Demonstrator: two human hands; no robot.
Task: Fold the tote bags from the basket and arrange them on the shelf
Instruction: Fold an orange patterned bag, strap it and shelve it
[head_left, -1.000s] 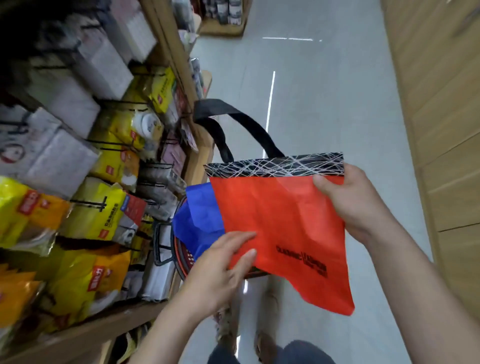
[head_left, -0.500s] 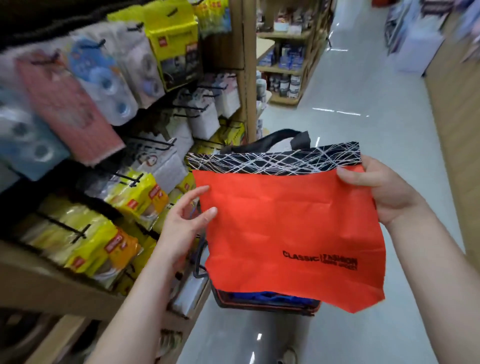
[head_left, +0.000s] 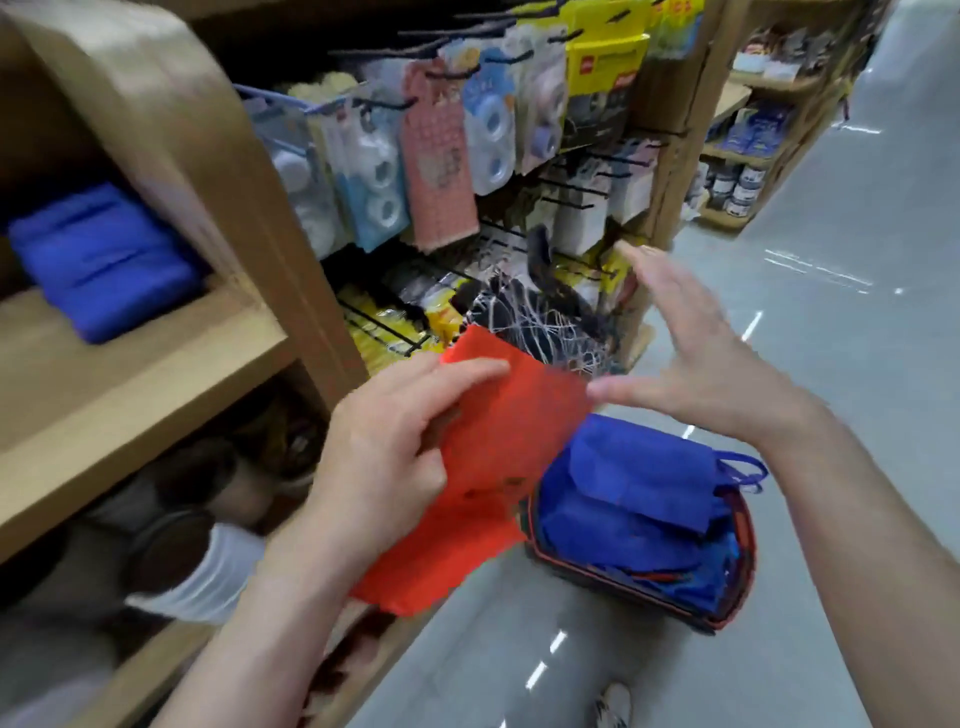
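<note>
Left hand (head_left: 384, 457) is pinching the red-orange fabric tote bag (head_left: 511, 431) mid-frame, right hand (head_left: 696, 364) spread open just beside it, so I'd square the edges before creasing it for the wooden shelf (head_left: 130, 374) at left.

Hands in view: two. My left hand (head_left: 384, 467) grips bag; my right hand (head_left: 711, 364) spread, holds nothing.
Red non-woven tote bag with black-and-white scribble band (head_left: 498, 436): one, in my left.
Dark plastic basket with red rim (head_left: 727, 618): one, on floor.
Crumpled blue non-woven tote bags (head_left: 639, 488) inside it: several, heaped, exact count unreadable.
Blue handle loop (head_left: 748, 467) sticking out: one.
Folded blue fabric stack (head_left: 104, 260) on wooden shelf board (head_left: 130, 374): one; layers too blurred to count.
Hanging blister packets (head_left: 441, 156): many, blurred.
White shoe (head_left: 613, 706): one.
</note>
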